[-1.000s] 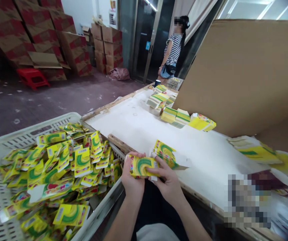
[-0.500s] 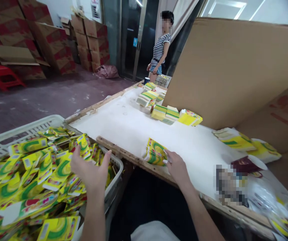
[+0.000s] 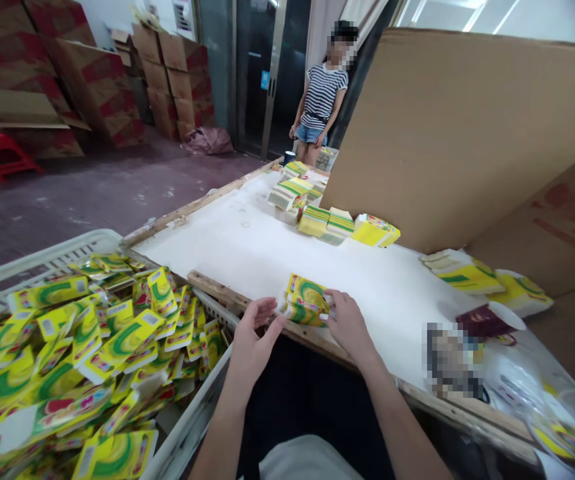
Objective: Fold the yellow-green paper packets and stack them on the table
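Observation:
A small stack of yellow and green printed packets (image 3: 306, 299) stands at the near edge of the white tabletop. My right hand (image 3: 350, 327) grips its right end, with the fingers behind and the thumb in front. At the stack's left end is my left hand (image 3: 256, 337), its thumb and fingers apart around a gap. Whether its fingertips touch the packets I cannot tell. To the left, a white plastic basket (image 3: 102, 241) holds many loose packets (image 3: 117, 343) of the same yellow and green print, lying in a jumble.
More packet stacks (image 3: 313, 220) line the table's far side beside a big cardboard sheet (image 3: 447, 133). Bundled packets (image 3: 467, 272), a dark red paper cup (image 3: 487, 320) and clear plastic (image 3: 512, 373) lie at right. A person (image 3: 321, 100) stands beyond; cartons (image 3: 182, 80) and a red stool (image 3: 0, 153) are left.
My left hand has moved right, from over the basket to the stack's left end. My right hand keeps hold of the stack. The person at the back has turned toward the table.

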{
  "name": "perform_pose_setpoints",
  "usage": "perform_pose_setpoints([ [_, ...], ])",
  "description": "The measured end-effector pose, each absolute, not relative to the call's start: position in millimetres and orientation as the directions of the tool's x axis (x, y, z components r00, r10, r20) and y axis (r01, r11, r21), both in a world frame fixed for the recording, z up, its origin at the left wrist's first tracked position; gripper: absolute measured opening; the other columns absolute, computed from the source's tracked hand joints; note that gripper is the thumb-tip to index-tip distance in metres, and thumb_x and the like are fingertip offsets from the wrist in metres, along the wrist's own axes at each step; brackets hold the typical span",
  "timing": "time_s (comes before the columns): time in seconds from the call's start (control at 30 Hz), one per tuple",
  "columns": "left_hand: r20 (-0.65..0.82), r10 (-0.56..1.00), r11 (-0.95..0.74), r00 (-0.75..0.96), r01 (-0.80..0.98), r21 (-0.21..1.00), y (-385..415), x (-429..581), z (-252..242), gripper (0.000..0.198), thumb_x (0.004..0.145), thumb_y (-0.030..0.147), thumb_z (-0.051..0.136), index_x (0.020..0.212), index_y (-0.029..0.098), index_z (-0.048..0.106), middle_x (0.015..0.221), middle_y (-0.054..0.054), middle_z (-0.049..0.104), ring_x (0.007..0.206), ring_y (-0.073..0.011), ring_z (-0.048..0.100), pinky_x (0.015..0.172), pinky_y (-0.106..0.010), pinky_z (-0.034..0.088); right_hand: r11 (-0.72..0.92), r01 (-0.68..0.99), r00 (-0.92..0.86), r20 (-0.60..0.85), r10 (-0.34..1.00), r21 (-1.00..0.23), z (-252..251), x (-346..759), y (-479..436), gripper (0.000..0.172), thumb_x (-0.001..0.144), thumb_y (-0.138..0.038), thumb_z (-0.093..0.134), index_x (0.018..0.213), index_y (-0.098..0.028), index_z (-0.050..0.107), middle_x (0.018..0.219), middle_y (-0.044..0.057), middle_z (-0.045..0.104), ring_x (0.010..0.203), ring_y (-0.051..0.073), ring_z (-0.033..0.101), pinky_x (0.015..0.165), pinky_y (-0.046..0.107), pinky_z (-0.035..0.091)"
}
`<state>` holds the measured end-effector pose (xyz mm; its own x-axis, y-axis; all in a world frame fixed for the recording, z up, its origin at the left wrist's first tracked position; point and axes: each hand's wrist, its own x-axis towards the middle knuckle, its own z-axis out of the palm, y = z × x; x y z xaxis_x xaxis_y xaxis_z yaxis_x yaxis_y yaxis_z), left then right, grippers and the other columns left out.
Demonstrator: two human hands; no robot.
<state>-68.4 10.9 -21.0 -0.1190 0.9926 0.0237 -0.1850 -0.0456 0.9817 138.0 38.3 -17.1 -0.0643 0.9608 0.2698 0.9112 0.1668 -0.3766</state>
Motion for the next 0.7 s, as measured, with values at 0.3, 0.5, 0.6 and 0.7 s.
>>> perform_pose_setpoints([
  [0.3,-0.051,0.995,-0.016,-0.085,-0.649,0.761,4,-41,-24,0.052,0.068,0.046,0.064,0.111,0.019,0.053,0.105,-0.01,0.061,0.097,-0.0223,0.058,0.081,-0.034,0.047,0.2,0.552,-0.063,0.198,0.978,-0.81,1,83,-6,0.046,0.064,-0.011,0.059,0.106,-0.023,0.042,0.082,-0.001,0.051,0.069,0.014,0.052,0.065,0.027,0.046],
  [0.5,-0.063,0.972,-0.169,-0.227,-0.858,0.484,-2,-41,-7,0.047,0.071,0.065,0.048,0.076,0.019,0.055,0.066,0.0,0.05,0.062,-0.0129,0.052,0.06,-0.026,0.046,0.044,0.048,-0.274,0.029,0.961,-0.998,-1,47,-35,0.045,0.064,-0.009,0.062,0.104,-0.023,0.044,0.091,0.0,0.054,0.077,0.013,0.053,0.067,0.024,0.046],
  [0.6,-0.127,0.939,-0.208,-0.319,-0.822,0.53,1,-44,-12,0.046,0.072,0.066,0.047,0.071,0.02,0.05,0.06,0.003,0.042,0.052,-0.0086,0.043,0.051,-0.02,0.04,0.054,0.17,-0.326,-0.004,0.945,-0.984,-1,46,-35,0.047,0.06,-0.01,0.066,0.104,-0.023,0.053,0.088,-0.001,0.056,0.075,0.013,0.052,0.064,0.023,0.044],
  [0.7,-0.097,0.955,-0.164,-0.279,-0.774,0.612,2,-43,-22,0.048,0.068,0.067,0.051,0.077,0.02,0.053,0.066,0.002,0.049,0.058,-0.0099,0.049,0.055,-0.021,0.043,0.071,0.257,-0.212,0.015,0.977,-0.964,-3,54,-25,0.034,0.063,-0.012,0.065,0.096,-0.021,0.061,0.078,-0.002,0.058,0.067,0.013,0.052,0.06,0.023,0.044],
])
